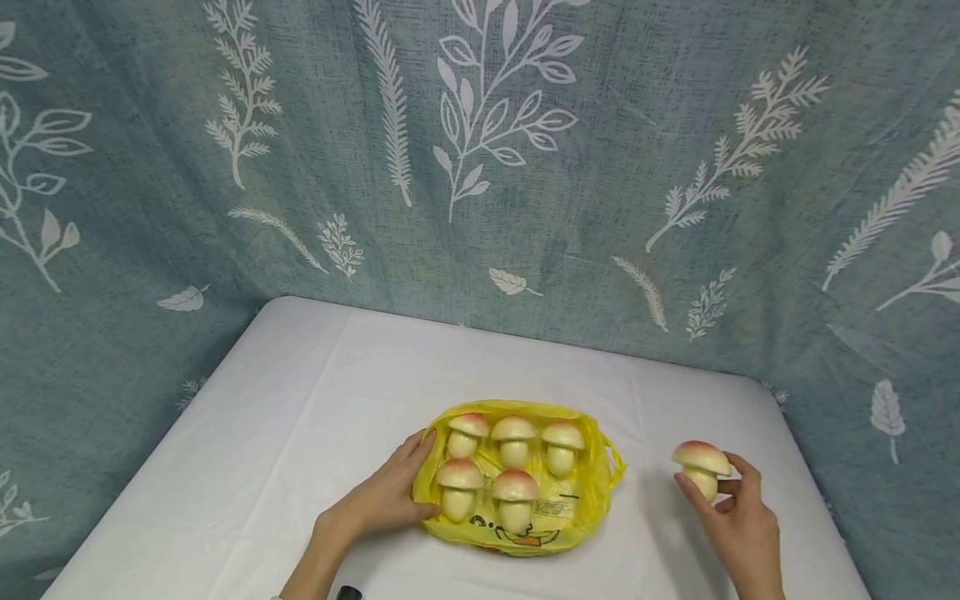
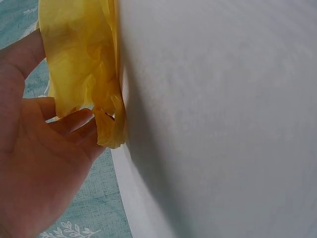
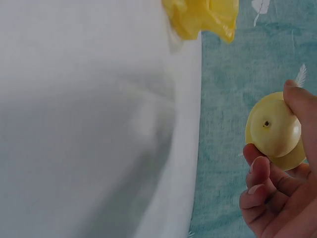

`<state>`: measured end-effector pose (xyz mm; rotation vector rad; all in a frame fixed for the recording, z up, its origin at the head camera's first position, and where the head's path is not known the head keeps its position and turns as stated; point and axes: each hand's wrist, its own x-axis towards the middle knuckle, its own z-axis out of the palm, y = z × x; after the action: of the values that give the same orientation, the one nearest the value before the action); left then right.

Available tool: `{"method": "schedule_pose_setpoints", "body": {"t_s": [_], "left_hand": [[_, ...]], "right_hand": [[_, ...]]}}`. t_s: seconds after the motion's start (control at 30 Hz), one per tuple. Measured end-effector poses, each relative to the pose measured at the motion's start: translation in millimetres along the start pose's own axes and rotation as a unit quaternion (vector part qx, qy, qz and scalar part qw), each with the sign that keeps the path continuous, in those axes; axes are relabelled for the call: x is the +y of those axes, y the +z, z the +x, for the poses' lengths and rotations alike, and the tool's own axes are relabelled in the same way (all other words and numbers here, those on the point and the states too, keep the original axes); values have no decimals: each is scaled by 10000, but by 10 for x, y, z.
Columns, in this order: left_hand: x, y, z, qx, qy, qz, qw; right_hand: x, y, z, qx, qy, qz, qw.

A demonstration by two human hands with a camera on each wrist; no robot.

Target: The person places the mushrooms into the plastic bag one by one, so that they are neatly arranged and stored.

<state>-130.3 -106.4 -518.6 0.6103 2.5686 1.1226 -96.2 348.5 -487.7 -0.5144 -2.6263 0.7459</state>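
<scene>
My right hand (image 1: pixel 742 517) holds a toy mushroom (image 1: pixel 701 468) above the right part of the table, pinched between thumb and fingers. In the right wrist view its round pale underside (image 3: pixel 277 131) faces the camera, with a small dark spot in it. A yellow plastic bag (image 1: pixel 592 500) lies spread wide at the table's middle. Several similar mushrooms (image 1: pixel 515 487) with pinkish-cream caps sit in it in two rows. My left hand (image 1: pixel 386 492) grips the bag's left edge, thumb and fingers spread along it. Some of those fingertips are hidden behind the yellow plastic (image 2: pixel 81 54) in the left wrist view.
A white cloth covers the table (image 1: pixel 300 400). Blue-green curtains (image 1: pixel 420 250) with white leaf patterns stand behind it and at both sides. One bag handle (image 1: pixel 617 462) sticks out to the right. Some small black object (image 1: pixel 348 592) shows at the bottom edge, near the left forearm.
</scene>
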Motion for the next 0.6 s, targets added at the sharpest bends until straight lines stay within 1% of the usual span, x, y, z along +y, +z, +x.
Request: {"method": "schedule_pose_setpoints", "body": {"t_s": [0.13, 0.27, 0.6], "left_hand": [[-2, -8, -5, 7, 16, -26, 10000], [-1, -8, -2, 9, 15, -36, 10000], [5, -9, -8, 38, -16, -38, 10000]], "right_hand": [[-135, 22, -51, 10, -59, 78, 10000], [-260, 28, -108, -62, -130, 157, 9998], [-532, 79, -269, -93, -504, 347, 9981]]}}
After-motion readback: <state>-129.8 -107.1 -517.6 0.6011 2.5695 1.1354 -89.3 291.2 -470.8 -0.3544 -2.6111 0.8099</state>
